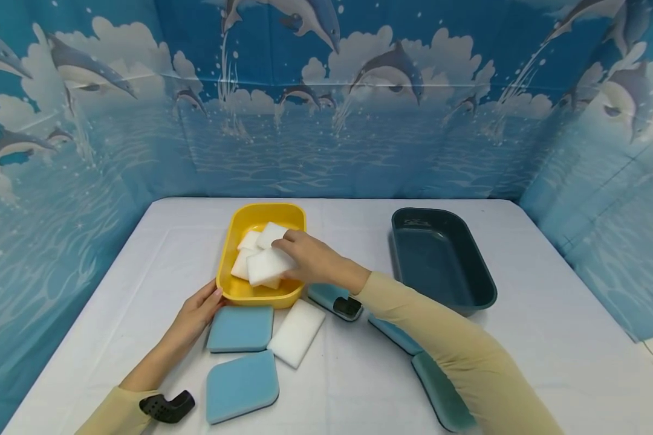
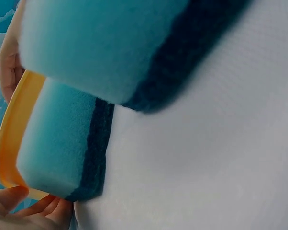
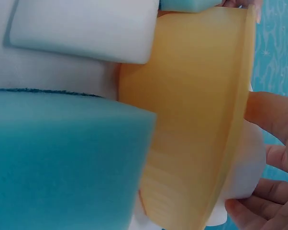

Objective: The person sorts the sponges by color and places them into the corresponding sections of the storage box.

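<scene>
In the head view my right hand (image 1: 312,257) grips a white sponge (image 1: 269,266) over the yellow tray (image 1: 261,297). Several other white sponges (image 1: 250,240) lie heaped in the tray beneath it. The right wrist view shows the gripped sponge (image 3: 249,163) beyond the tray's rim, thumb on one side and fingers on the other. My left hand (image 1: 193,311) holds the tray's near left corner at the rim. Right in front of the tray lies a blue sponge (image 1: 240,328), with a second blue sponge (image 1: 243,386) nearer me.
A single white sponge (image 1: 297,332) lies on the white-covered table (image 1: 359,374) before the tray. More blue sponges (image 1: 394,332) and a greenish one (image 1: 441,393) lie partly under my right forearm. To the right stands a dark blue tray (image 1: 441,260).
</scene>
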A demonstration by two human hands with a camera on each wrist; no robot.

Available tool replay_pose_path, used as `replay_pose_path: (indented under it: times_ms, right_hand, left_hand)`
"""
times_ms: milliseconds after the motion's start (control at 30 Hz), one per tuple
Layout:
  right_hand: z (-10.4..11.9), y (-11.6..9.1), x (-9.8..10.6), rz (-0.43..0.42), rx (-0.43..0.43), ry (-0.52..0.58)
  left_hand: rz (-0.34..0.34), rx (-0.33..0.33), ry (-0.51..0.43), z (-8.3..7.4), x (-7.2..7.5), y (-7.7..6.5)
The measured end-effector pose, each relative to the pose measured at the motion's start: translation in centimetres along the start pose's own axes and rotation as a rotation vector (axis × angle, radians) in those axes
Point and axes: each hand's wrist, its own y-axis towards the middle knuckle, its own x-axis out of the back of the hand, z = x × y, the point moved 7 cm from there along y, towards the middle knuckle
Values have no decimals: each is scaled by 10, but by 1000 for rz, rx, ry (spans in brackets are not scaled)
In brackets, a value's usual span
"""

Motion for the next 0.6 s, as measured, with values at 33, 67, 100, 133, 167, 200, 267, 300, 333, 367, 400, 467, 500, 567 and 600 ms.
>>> replay_pose_path:
  times_ms: [33, 67, 100, 133, 167, 200, 267, 300, 333, 367, 400, 467, 500, 567, 600]
  right_hand:
    - [-1, 1, -1, -4, -3, -4]
    - [-2, 2, -2, -8, -7, -8]
    - [-2, 3, -3, -11, -10, -10]
    - [-3, 4, -5, -12, -15, -12]
    - [-4, 5, -6, -13, -20, -11]
    - [-5, 6, -7, -13, -23, -5]
    - [-7, 7, -9, -12, -27, 8]
    - [-7, 8, -10, -13, -27, 13]
    - [-7, 8, -11, -13, -28, 16]
    - [-8, 9, -12, -13, -31, 18]
    - [-7, 9, -12, -19, -28, 6]
    - [-7, 9, -13, -17, -32, -1]
    - [-7, 9, -13, -13, -34, -5]
    - [-8, 9, -14, -4, -40, -1]
    - [-8, 8, -14, -2, -40, 2]
  left_hand:
    - [1, -2, 0, 0, 0, 0]
    - [0, -4, 0, 0, 0, 0]
    - [0, -5, 1, 0, 0, 0]
    - [1, -4, 2, 0, -1, 0]
    - [0, -3, 5, 0, 0, 0]
    - [-1, -2, 5, 0, 0, 0]
    - [-1, -2, 6, 0, 0, -1]
    - [-1, -2, 8, -1, 0, -1]
    - [-3, -4, 6, -1, 0, -1]
    - [-3, -5, 7, -1, 0, -1]
    - [-2, -5, 7, -1, 0, -1]
    - [-3, -6, 8, -1, -1, 0]
    - [-3, -5, 7, -1, -1, 0]
    - [-2, -4, 5, -1, -1, 0]
    - [-2, -1, 5, -1, -1, 0]
